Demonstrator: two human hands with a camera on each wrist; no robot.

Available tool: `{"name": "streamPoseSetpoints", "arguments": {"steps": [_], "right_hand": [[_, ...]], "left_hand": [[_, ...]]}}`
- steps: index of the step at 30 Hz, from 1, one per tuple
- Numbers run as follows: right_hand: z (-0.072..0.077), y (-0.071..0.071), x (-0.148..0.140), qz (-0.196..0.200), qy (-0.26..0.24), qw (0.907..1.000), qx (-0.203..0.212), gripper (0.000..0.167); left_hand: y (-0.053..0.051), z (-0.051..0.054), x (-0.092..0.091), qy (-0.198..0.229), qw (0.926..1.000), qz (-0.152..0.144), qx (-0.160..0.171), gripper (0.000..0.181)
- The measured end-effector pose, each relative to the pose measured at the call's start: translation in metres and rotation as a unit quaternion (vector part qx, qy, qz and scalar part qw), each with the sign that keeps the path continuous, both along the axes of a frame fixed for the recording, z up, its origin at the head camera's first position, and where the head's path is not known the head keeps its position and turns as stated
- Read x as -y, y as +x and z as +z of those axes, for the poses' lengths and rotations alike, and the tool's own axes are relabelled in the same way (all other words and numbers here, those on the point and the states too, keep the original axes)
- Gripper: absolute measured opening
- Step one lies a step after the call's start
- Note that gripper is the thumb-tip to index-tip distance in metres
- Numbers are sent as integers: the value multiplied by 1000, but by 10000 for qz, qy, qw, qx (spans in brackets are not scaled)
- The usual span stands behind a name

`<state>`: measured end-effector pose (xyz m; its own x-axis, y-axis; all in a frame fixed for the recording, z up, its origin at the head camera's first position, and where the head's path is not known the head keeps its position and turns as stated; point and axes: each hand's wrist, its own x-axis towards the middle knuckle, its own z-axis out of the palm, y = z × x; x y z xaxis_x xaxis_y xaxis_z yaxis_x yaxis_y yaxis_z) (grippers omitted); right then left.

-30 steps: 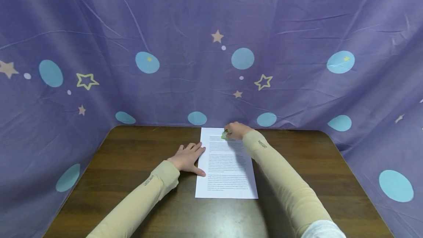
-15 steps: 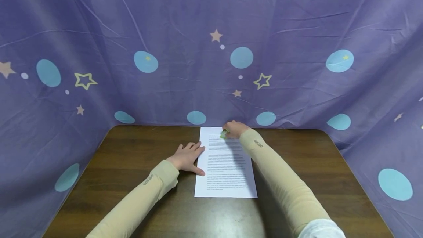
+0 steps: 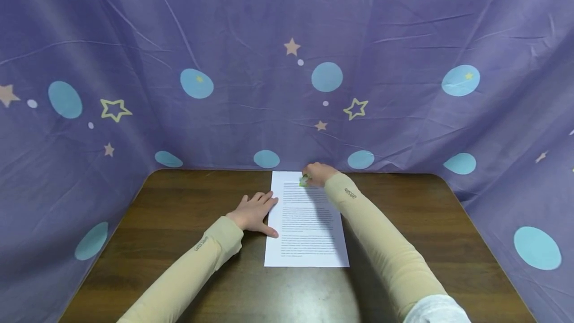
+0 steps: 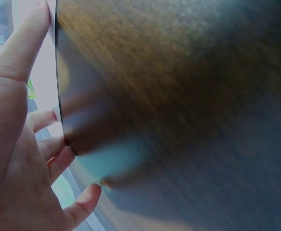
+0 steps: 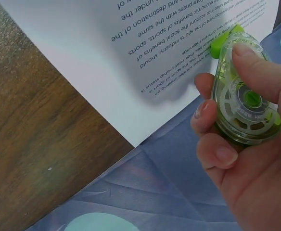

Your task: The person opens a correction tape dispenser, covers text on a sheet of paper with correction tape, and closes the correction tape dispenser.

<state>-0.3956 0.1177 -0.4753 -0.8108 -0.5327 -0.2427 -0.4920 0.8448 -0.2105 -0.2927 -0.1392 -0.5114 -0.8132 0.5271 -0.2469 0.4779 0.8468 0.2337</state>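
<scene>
A printed sheet of paper (image 3: 307, 223) lies on the brown table, its far edge close to the curtain. My right hand (image 3: 319, 175) grips a clear and green correction tape (image 5: 246, 98), thumb on one side and curled fingers on the other. The tape's green tip is at the upper lines of print; whether it touches the paper is hard to tell. My left hand (image 3: 254, 214) lies flat with fingers spread, fingertips and thumb resting on the sheet's left edge. In the left wrist view the left palm (image 4: 15, 159) shows beside the table surface.
The wooden table (image 3: 179, 203) has rounded far corners. A purple curtain (image 3: 251, 64) with stars and blue ovals hangs behind it and along both sides. My right forearm's shadow falls across the sheet. Beige sleeves (image 3: 372, 238) cover both forearms.
My right hand has shifted very slightly left with the correction tape, along with a small drift of the whole head view. The left hand and sheet keep their places.
</scene>
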Motion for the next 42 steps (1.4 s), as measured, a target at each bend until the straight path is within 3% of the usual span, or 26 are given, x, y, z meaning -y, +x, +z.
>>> {"name": "streamPoseSetpoints", "arguments": {"steps": [33, 42], "right_hand": [[-2, 3, -20, -224, 41, 9996, 174, 28], [-4, 1, -29, -180, -108, 9997, 92, 22]], "left_hand": [[0, -1, -2, 10, 10000, 72, 25, 115], [0, 1, -2, 7, 9999, 80, 114, 115]]}}
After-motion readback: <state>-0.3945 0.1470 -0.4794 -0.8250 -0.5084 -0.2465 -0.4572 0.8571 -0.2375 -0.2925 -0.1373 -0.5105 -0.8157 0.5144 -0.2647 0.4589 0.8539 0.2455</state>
